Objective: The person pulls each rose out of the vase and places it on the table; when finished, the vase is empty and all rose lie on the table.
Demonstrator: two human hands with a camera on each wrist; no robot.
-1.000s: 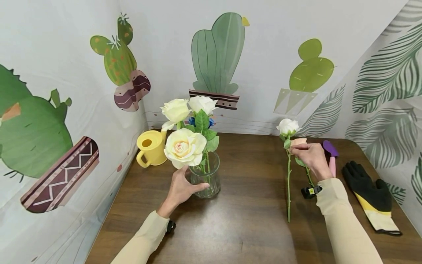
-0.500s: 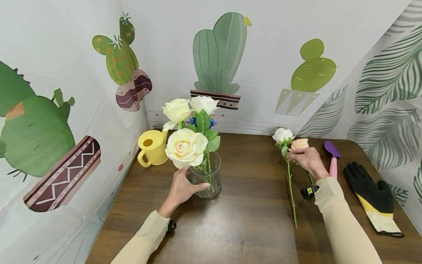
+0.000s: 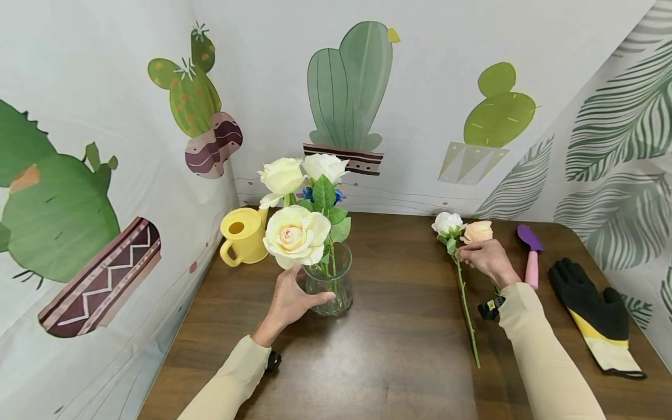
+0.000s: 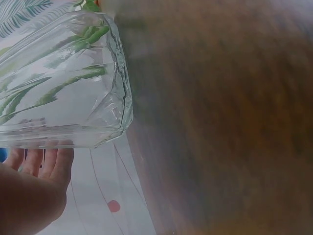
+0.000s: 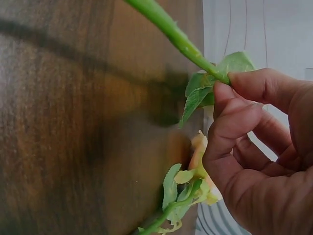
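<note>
While my right hand (image 3: 488, 258) pinches the stem (image 3: 466, 315) of a white rose (image 3: 448, 223) between thumb and forefinger, close by its leaves (image 5: 195, 100), my left hand (image 3: 287, 298) is spread in a wide curve at the left side of the glass vase (image 3: 342, 294). The white rose is on the right of the table (image 3: 399, 326), bloom far and stem end near, just beside a peach rose (image 3: 478, 231); the vase stands upright to the left, near the yellow watering can (image 3: 247, 240).

What worries me is the two blooms sitting so close: lifted carelessly, my leaves could snag the peach rose and drag it along. A pinch this high and narrow might also let the long stem swivel. The vase looks top-heavy to me, with a big cream rose (image 3: 297, 235) leaning out left over my fingers, so a bump could tip it.

That bloom hides my left fingertips from above, and the left thumb is outside the left wrist view, so I can't tell how firmly I press the glass. My right hand covers much of the peach rose's stem, and the blue flowers (image 3: 307, 193) barely show behind leaves.
</note>
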